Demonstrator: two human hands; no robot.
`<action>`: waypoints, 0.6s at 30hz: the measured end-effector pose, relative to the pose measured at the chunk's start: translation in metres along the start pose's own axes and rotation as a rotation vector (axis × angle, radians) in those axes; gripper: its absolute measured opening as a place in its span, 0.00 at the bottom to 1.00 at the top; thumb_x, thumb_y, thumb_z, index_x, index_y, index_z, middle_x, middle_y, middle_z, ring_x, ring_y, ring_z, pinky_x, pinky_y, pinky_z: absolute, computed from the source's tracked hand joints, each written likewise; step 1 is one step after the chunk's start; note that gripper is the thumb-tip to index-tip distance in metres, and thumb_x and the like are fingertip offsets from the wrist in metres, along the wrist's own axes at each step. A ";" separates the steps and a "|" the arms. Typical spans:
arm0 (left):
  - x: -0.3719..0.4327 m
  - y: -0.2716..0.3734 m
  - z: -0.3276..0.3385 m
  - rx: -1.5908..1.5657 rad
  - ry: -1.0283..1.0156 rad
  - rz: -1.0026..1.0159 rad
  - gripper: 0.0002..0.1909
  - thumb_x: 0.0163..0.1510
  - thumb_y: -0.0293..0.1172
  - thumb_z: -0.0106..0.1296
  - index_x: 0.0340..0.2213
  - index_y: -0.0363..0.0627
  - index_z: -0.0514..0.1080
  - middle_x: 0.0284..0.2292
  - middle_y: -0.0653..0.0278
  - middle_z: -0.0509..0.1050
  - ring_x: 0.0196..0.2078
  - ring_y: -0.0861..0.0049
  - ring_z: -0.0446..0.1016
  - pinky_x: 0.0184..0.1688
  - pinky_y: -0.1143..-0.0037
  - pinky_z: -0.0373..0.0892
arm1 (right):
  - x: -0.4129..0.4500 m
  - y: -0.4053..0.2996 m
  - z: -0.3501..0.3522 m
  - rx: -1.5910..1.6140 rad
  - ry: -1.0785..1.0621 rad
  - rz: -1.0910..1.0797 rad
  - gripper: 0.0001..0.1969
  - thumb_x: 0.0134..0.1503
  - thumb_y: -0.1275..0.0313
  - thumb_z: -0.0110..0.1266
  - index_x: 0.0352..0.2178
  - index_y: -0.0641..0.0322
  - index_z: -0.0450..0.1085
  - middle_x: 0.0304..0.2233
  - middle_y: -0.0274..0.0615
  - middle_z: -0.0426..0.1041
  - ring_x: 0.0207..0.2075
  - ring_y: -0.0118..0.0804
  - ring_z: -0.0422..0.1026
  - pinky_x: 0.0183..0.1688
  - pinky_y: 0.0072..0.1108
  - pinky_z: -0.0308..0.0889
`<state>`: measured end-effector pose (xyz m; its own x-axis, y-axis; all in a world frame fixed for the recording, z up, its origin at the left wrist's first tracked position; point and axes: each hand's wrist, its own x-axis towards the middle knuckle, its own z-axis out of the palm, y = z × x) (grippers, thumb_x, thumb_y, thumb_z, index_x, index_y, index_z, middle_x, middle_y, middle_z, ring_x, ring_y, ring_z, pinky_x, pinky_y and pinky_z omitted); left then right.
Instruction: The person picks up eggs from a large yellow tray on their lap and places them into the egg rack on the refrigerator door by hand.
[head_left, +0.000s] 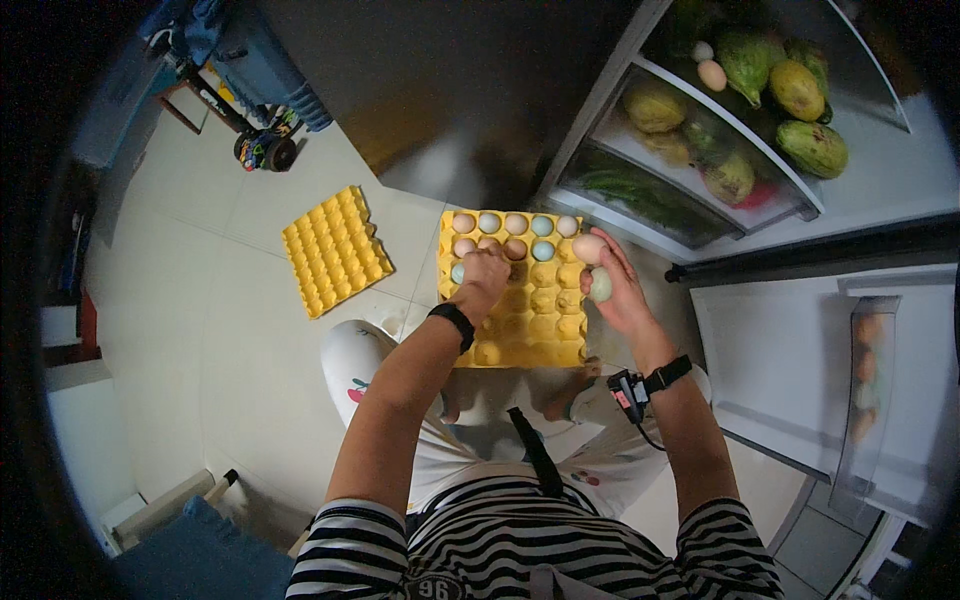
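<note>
Before me lies a yellow egg tray (544, 326) with several pink-brown and pale blue eggs in its far rows. My left hand (486, 276) reaches down over the tray's left part, fingers bent at the third row; whether it grips an egg there is hidden. Beside it a pale blue egg (457, 273) sits in a cup. My right hand (622, 289), at the tray's right edge, holds a pink-brown egg (589, 248) and a pale green egg (601, 285). An empty yellow egg tray (336, 251) lies on the floor at left.
An open refrigerator at right has a shelf with green-yellow fruits (812, 148) and two eggs, drawers (697, 135) below, and an open door (772, 352) whose bin (866, 397) holds several eggs. A wheeled item (266, 148) stands at upper left; blue cloth (202, 555) is at lower left.
</note>
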<state>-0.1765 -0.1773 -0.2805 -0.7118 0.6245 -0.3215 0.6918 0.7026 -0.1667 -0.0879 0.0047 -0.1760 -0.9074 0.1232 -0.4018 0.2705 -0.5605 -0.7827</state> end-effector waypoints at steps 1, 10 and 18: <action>0.000 0.002 -0.003 -0.004 0.005 -0.029 0.08 0.46 0.30 0.47 0.30 0.47 0.73 0.33 0.65 0.70 0.39 0.74 0.69 0.31 0.72 0.65 | -0.006 -0.002 0.004 0.016 -0.038 0.000 0.19 0.58 0.66 0.39 0.51 0.54 0.53 0.33 0.37 0.62 0.24 0.26 0.61 0.26 0.19 0.60; 0.000 -0.004 -0.015 0.041 -0.190 0.068 0.12 0.46 0.32 0.48 0.35 0.48 0.72 0.39 0.65 0.69 0.41 0.73 0.69 0.35 0.74 0.66 | -0.044 -0.014 0.014 -0.032 -0.088 -0.022 0.18 0.59 0.61 0.33 0.46 0.60 0.56 0.34 0.40 0.65 0.25 0.27 0.60 0.26 0.18 0.60; -0.002 -0.014 -0.038 -0.240 0.120 0.101 0.15 0.38 0.40 0.55 0.28 0.42 0.72 0.29 0.57 0.72 0.32 0.66 0.71 0.31 0.70 0.66 | -0.071 -0.041 0.003 0.297 -0.200 0.039 0.18 0.58 0.62 0.35 0.47 0.58 0.55 0.36 0.41 0.66 0.25 0.24 0.59 0.27 0.15 0.60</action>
<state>-0.1892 -0.1756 -0.2418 -0.6599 0.7214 -0.2100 0.7216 0.6864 0.0905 -0.0356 0.0165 -0.1144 -0.9510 -0.0491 -0.3052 0.2278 -0.7787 -0.5846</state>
